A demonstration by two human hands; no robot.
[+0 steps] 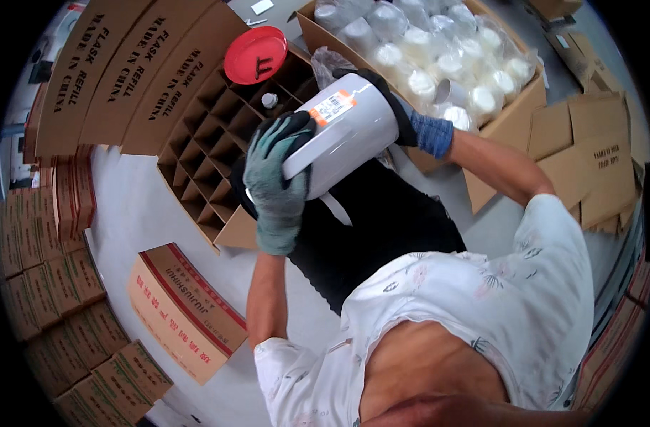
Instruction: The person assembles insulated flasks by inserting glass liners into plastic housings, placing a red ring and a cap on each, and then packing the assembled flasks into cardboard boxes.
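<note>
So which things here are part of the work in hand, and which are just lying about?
In hand:
- white cylinder, held by the gloved left hand and right hand
- divided carton, cells mostly empty
- open box of wrapped white cylinders

Lying about:
- red round lid
- sealed red-striped carton
- flattened cardboard
- stacked small cartons

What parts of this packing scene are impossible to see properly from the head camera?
Head view:
- Far end of the white cylinder: covered by the right hand.
- Its underside: hidden behind the left hand.
- Divided carton: cell bottoms lost in shadow.
- Bagged white pieces in the open box: blurred by plastic.
</note>
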